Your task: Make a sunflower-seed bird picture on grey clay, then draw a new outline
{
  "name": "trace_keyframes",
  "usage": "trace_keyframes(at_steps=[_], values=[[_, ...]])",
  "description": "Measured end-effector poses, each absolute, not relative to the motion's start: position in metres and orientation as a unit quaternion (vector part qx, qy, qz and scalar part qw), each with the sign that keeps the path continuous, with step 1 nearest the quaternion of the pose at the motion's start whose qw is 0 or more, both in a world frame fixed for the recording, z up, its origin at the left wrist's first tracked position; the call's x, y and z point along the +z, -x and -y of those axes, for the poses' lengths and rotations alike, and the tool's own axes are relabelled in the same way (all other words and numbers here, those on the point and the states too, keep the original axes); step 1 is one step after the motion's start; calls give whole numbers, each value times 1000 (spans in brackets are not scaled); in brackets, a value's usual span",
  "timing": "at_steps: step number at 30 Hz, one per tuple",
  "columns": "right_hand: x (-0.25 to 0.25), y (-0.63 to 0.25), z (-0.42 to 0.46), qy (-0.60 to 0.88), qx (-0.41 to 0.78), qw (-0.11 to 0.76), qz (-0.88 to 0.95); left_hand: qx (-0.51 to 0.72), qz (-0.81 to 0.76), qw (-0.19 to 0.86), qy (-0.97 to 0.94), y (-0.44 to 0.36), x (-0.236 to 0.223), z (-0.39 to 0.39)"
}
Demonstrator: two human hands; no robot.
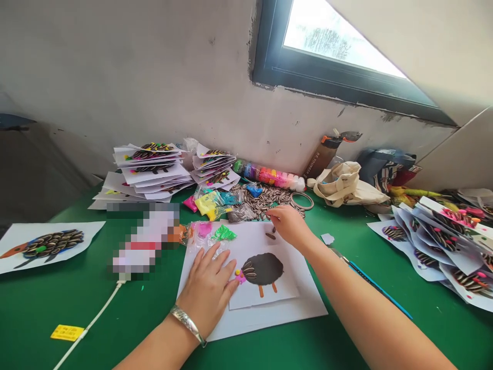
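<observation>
- On the green table, right in the middle, the picture is laid on a larger sheet, squarely between both arms, presumably so it can be reached from either side.
- And there the left hand is planted, fingers spread and flat, nothing gripped; the papers are pressed from the left, it would seem, so that no slip is allowed.
- Its thumb is placed just beside the pink head, so the dark oval is left uncovered.
- Only at the head end is the oval dressed: a few striped seeds are set there like a fan, the rest left bare.
- Up above, the right hand is stretched over the top edge of the sheet, fingers curled together at the near edge of the seed heap; whether a seed is pinched cannot be told.
- Just below those fingers, a loose seed is seen lying on the paper, handily close.
- Beyond the sheet, the heap is spread within arm's reach, likely for easy picking.
- Near the left fingertips, the green packet is parked on the sheet's upper part, clear of the oval.
- Off to the sides, the left stack and right stack of seed-covered pictures are piled, apparently to free the working spot.
</observation>
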State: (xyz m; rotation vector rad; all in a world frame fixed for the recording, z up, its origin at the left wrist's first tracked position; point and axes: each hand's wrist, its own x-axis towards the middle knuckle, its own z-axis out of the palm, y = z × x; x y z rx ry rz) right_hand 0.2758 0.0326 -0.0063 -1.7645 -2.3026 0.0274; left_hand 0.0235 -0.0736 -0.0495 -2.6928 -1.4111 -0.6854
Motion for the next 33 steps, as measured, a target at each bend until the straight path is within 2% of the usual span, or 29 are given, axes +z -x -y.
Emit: trace_keyframes(at_steps=[8, 16, 17, 19, 22, 28, 30, 33], values=[[-30, -271, -60, 621, -49, 70, 779, -209, 457, 3, 865, -23, -52, 74], [-12, -269, -15, 635, -30, 125, 762, -228, 471, -26, 852, -26, -48, 77], [-9, -269, -4, 625, -4, 138, 768, -237, 472, -28, 849, -27, -47, 78], [-6, -267, 18, 585, 124, 218, 772, -254, 468, -31, 846, -29, -44, 79], [-6, -262, 41, 552, 236, 272, 752, -270, 453, -35, 849, -31, -40, 81], [-13, -251, 53, 525, 409, 258, 701, -276, 439, -39, 854, -31, -37, 81], [-15, -249, 52, 519, 430, 245, 697, -276, 437, -41, 855, -30, -37, 81], [-17, -247, 49, 507, 378, 242, 736, -260, 432, -44, 862, -30, -35, 82]])
